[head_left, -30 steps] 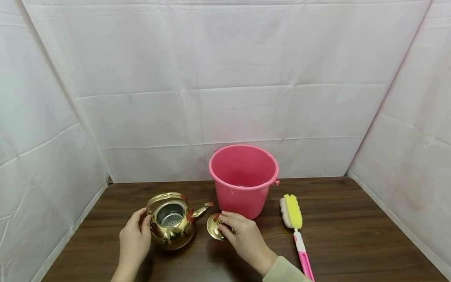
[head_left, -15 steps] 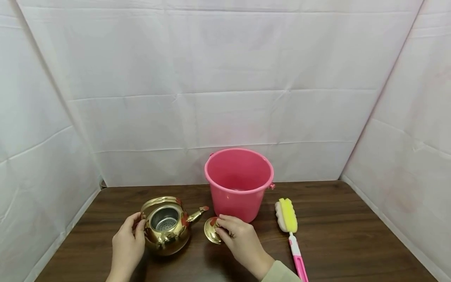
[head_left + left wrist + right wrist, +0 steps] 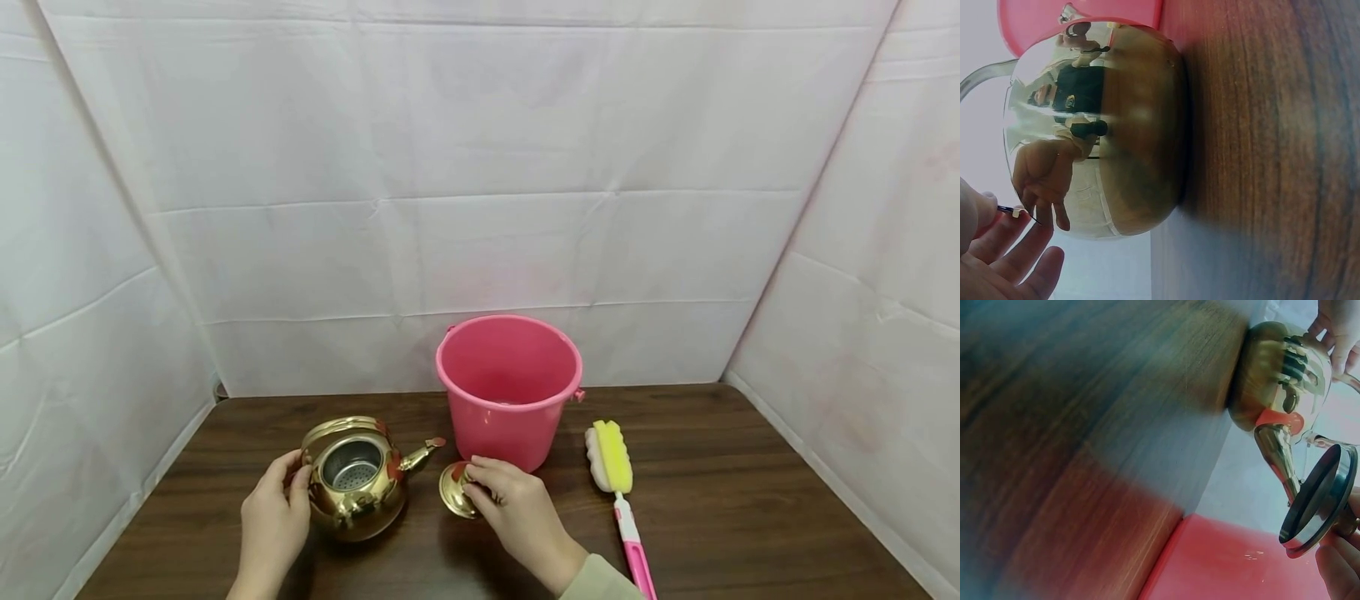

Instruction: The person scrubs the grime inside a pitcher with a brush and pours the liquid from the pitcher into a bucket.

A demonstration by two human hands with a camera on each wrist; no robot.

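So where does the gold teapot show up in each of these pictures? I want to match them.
Head: gold teapot lower left of centre, spout pointing right.
Left wrist: gold teapot large, left of centre, turned sideways.
Right wrist: gold teapot upper right, above the gold lid.
Shared landmark: the pink bucket, just right of centre in head, top left in left wrist, bottom edge in right wrist.

- White cloth backdrop (image 3: 480,125), creased by horizontal folds, across the top and middle of the head view
- White cloth panel (image 3: 82,350) at the left edge
- Matching side sheet (image 3: 870,333), faintly pink-blotched, at the right edge
- Dark wood-grain tabletop (image 3: 720,500) along the bottom
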